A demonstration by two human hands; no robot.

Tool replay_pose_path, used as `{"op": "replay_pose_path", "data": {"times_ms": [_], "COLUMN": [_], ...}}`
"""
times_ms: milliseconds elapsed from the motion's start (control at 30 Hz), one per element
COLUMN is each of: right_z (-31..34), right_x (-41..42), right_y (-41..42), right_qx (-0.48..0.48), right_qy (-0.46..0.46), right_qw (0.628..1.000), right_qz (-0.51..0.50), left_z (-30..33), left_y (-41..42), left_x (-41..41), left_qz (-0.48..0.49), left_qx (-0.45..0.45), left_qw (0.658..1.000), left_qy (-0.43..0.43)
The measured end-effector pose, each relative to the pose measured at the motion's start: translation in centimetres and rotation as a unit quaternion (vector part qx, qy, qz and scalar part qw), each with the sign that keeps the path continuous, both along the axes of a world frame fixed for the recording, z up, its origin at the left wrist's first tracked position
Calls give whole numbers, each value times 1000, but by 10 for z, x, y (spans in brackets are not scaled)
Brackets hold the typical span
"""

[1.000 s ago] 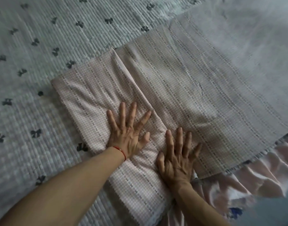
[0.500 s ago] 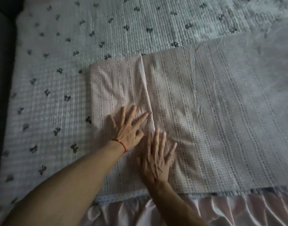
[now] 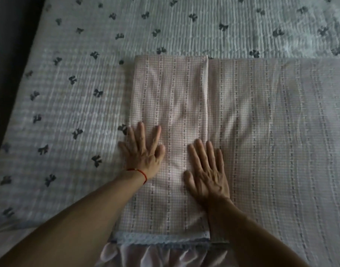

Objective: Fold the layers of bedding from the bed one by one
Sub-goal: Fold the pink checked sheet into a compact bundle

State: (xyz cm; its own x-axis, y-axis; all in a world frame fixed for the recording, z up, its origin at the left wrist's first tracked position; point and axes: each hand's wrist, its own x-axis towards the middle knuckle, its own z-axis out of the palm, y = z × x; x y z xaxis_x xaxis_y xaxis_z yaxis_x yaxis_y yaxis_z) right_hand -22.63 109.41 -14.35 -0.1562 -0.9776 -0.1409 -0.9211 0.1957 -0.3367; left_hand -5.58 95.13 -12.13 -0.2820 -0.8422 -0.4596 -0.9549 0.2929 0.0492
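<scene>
Dim bedroom, white quilt with dark bows (image 3: 72, 78) over bed. Pink checked sheet (image 3: 271, 132) spread along near edge, left end turned over into narrow folded panel (image 3: 171, 89). Left hand (image 3: 144, 151) and right hand (image 3: 205, 172) flat on panel, fingers straight, gripping nothing. Likely thin, light, limp — prone to wrinkling, sliding. Best pinched at panel's corners, near lace hem (image 3: 161, 237).

The pink checked sheet (image 3: 261, 132) with dotted stripes lies flat across the frame's centre and right, its left end folded over into a narrow panel (image 3: 169, 93), lace-edged below.
</scene>
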Motion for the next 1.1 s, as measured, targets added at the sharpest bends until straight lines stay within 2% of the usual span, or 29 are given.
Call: {"op": "replay_pose_path", "data": {"times_ms": [167, 300, 367, 433, 500, 567, 667, 767, 833, 933, 1033, 1100], "right_z": [-11, -14, -15, -15, -15, -11, -7, -1, 5, 34, 75, 100], "right_x": [1, 0, 1, -2, -4, -4, -12, -25, -35, -57, -88, -109], "right_y": [0, 1, 1, 2, 0, 2, 5, 8, 5, 12, 40, 55], "right_qx": [-22, -44, -46, -47, -51, -54, -54, -25, 0, -17, -20, 4], "right_qy": [1, -13, -13, -21, -31, -45, -86, -146, -226, -387, -497, -574], "right_qw": [1000, 999, 999, 999, 998, 997, 995, 987, 971, 921, 867, 815], "right_qz": [-12, -12, -11, -4, -3, 4, 20, 62, 72, 35, -15, -78], "left_z": [-3, 0, 6, 18, 28, 36, 55, 95, 124, 160, 202, 223], "left_y": [2, -6, -19, -36, -55, -70, -71, -57, -44, -26, 10, 35], "left_x": [6, 19, 32, 35, 35, 38, 37, 24, 5, -33, -97, -144], "left_qz": [-17, -3, 61, 165, 276, 351, 317, 246, 215, 143, 73, 32], "left_qx": [-18, -32, -90, -117, -60, 14, 89, 51, 22, -24, -43, -42], "left_qw": [999, 984, 970, 958, 939, 908, 919, 951, 962, 972, 973, 973], "left_qy": [34, 174, 216, 204, 198, 229, 218, 182, 169, 186, 215, 225]}}
